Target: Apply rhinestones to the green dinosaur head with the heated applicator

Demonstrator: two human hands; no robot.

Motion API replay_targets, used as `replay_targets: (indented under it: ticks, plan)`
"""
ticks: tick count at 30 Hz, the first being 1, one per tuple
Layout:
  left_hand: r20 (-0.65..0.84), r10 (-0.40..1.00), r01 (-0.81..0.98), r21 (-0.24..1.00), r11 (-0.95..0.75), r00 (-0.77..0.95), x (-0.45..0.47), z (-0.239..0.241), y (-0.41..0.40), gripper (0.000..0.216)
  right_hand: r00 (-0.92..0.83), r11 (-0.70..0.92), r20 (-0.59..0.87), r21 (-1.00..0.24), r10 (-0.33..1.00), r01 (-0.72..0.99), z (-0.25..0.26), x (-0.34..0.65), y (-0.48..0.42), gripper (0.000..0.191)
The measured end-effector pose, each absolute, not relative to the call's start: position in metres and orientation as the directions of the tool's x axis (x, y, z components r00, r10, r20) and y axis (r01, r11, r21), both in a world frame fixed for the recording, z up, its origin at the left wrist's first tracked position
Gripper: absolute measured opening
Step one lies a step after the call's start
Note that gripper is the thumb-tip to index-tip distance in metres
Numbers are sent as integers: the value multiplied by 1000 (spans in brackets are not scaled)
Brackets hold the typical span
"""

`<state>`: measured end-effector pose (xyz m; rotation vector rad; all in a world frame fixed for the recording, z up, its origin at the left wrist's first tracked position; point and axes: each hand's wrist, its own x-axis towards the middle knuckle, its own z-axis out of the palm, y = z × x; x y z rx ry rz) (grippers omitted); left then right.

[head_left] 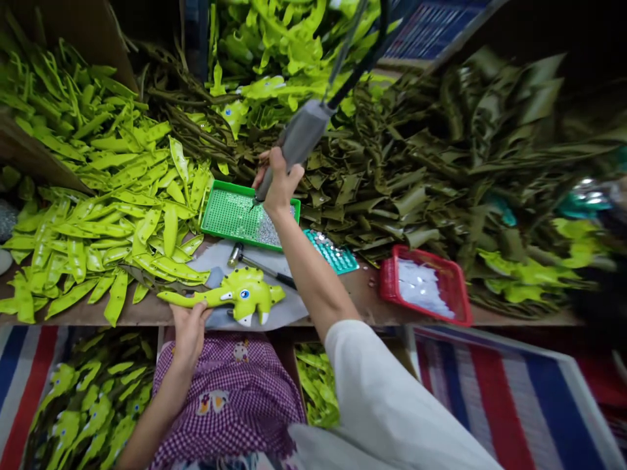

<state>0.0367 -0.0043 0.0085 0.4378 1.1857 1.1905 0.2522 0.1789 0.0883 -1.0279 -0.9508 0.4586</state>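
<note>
Dinosaur piece (245,297): a flat, lime-green cut-out with a blue eye and white teeth, lying on a grey sheet (289,312) at the near edge of the bench (362,297). The left hand (189,329) pins its tail end, fingers curled down on the strip; it looks light, thin and floppy, so it is best held flat near the head or body rather than lifted by the tail. The right hand (279,186) is closed around a grey corded tool (298,140), whose tip rests in a green tray (235,215) of small shiny studs. Beside it lie a teal tray (336,254), a pen-like tool (264,267) and a red basket (426,287). Lime strips (98,209) are heaped left, olive pieces (441,163) right.
</note>
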Motion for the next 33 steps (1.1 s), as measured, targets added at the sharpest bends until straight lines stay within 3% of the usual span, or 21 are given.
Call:
replay_targets:
  ticks: [4, 8, 20, 33]
  plan:
    - [-451, 887, -464, 809, 360, -97, 36, 5, -5, 70, 461, 475, 502, -861, 732, 182, 61, 259, 213, 52]
    - [-452, 889, -448, 812, 374, -78, 36, 3, -5, 66, 490, 485, 488, -862, 722, 143, 45, 259, 220, 50]
    - [-483, 869, -464, 797, 387, -106, 37, 5, -4, 63, 526, 485, 437, -873, 729, 53, 44, 263, 223, 39]
    - [-449, 889, -437, 820, 369, -93, 39, 10, -3, 68, 466, 450, 446, -886, 764, 110, 36, 265, 226, 52]
